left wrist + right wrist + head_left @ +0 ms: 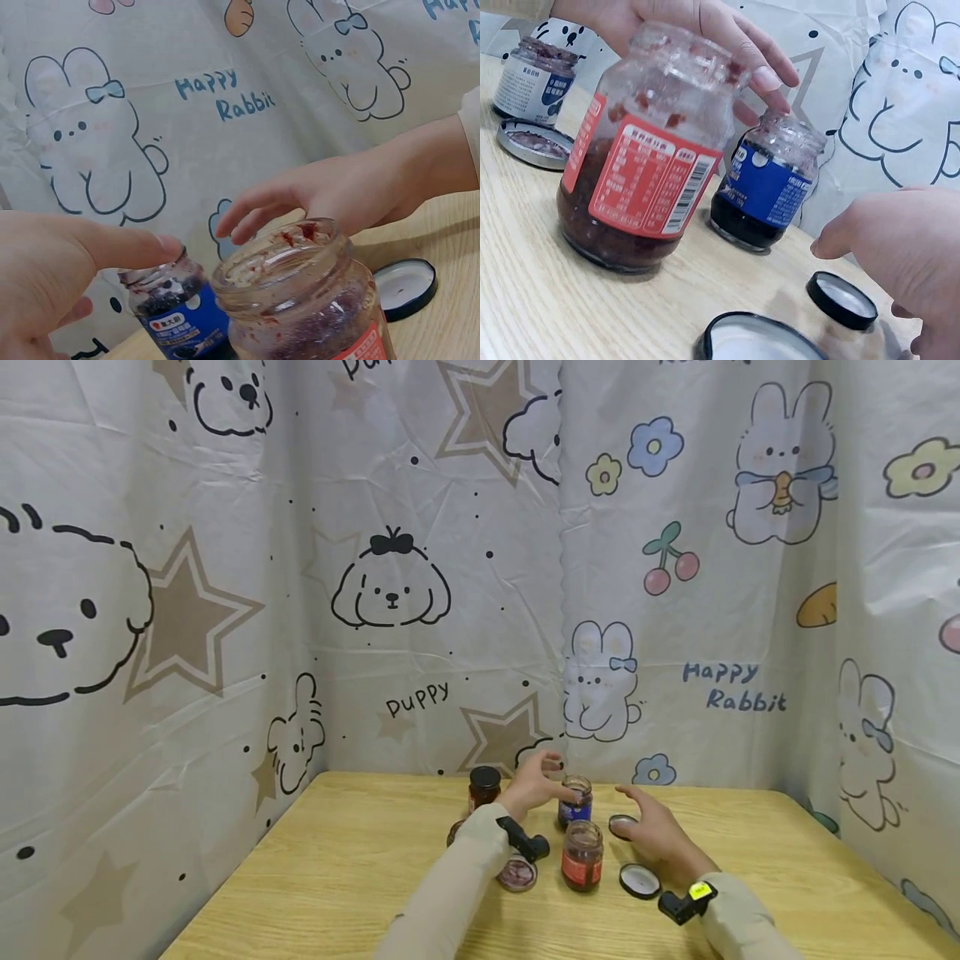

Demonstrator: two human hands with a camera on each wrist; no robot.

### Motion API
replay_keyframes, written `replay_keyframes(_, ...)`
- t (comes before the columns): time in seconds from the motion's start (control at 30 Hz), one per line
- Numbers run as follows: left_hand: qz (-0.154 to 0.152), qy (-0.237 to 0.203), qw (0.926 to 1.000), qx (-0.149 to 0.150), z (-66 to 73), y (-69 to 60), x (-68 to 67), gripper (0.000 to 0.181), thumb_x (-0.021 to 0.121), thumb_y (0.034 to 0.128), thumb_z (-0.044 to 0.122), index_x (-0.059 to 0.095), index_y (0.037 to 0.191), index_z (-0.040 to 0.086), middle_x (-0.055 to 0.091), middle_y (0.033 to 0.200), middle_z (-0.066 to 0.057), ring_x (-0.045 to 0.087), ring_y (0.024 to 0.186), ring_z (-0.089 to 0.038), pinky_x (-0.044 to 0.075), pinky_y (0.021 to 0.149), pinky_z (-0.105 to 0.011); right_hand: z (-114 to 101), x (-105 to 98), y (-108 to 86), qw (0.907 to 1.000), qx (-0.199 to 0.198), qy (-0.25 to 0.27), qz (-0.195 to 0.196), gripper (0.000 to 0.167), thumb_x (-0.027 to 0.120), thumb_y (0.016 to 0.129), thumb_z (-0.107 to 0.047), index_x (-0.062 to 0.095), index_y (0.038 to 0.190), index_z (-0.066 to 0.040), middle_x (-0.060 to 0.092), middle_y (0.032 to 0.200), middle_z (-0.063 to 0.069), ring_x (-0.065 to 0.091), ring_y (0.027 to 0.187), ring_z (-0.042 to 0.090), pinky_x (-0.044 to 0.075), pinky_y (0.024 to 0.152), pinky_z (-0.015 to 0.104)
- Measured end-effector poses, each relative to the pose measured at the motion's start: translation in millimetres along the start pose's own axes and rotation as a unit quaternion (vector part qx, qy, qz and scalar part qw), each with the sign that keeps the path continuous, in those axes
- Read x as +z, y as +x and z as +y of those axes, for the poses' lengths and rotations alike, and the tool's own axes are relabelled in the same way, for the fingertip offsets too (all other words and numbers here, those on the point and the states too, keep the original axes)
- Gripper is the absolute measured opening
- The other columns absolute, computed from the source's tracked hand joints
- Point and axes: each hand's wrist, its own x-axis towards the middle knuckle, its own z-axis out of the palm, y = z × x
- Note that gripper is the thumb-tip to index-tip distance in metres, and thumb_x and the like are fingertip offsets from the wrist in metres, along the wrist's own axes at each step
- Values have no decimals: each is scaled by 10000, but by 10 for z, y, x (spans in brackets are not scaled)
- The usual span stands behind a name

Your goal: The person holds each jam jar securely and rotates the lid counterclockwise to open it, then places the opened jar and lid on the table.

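An open glass jar with a blue label [576, 812] stands uncapped at the back, dark contents inside. My left hand [532, 783] reaches beside it with its fingers extended; its thumb is at the jar's rim, and whether it touches I cannot tell. Nearer stands an uncapped jar with a red label [656, 172], reddish jam in its lower part and smears on the glass. To the right, my right hand [660, 837] hovers with relaxed fingers, holding nothing. Below it lies a small black-rimmed lid [842, 300]; a larger lid [640, 881] lies nearer, inner side up.
A jar with a black lid [484, 787] stands at the back left. An uncapped white-and-blue-label jar [534, 82] stands partly behind my left forearm, with a jam-smeared lid [517, 873] by it. Printed curtains [435, 677] hang behind the wooden table [330, 860].
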Motion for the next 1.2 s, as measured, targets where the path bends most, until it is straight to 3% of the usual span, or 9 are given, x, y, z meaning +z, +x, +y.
replay_keyframes(0.17,-127,42,9998,155,27,7,-94,750,943,757,106,571,1407,134,588,1413,-122,520,1313,-365,517,969,-468,-56,-63,5,9972,-492,-508,245,694,764,920,-153,439,1504,33,419,1483,375,396,1350,575,357,1059,689)
replay_keyframes(0.4,-111,20,9995,290,21,8,-235,797,945,753,114,560,1449,158,570,1452,-109,466,1371,-386,482,1023,-505,-106,-97,58,9948,-558,-787,336,714,770,915,-190,439,1515,9,429,1490,357,410,1344,565,368,1047,695)
replay_keyframes(0.73,123,352,9975,593,74,3,-423,749,929,785,153,562,1439,148,584,1438,-97,472,1374,-388,475,1029,-522,-378,-225,128,9945,-723,-668,366,680,718,975,-260,421,1542,-32,409,1514,336,439,1301,572,403,997,700)
replay_keyframes(0.9,111,335,9963,780,103,-7,-564,751,923,790,159,560,1447,133,586,1427,-106,460,1381,-399,444,1064,-520,-545,-256,155,9945,-719,-580,485,670,707,981,-244,415,1547,-35,394,1537,314,422,1323,562,379,1034,692)
replay_keyframes(1.2,368,514,9945,834,61,-92,-835,750,933,783,185,571,1436,120,578,1439,-129,450,1386,-371,430,1064,-558,-744,-236,133,9935,-909,-488,477,664,707,987,-267,420,1562,-98,402,1561,252,406,1358,538,361,1041,707)
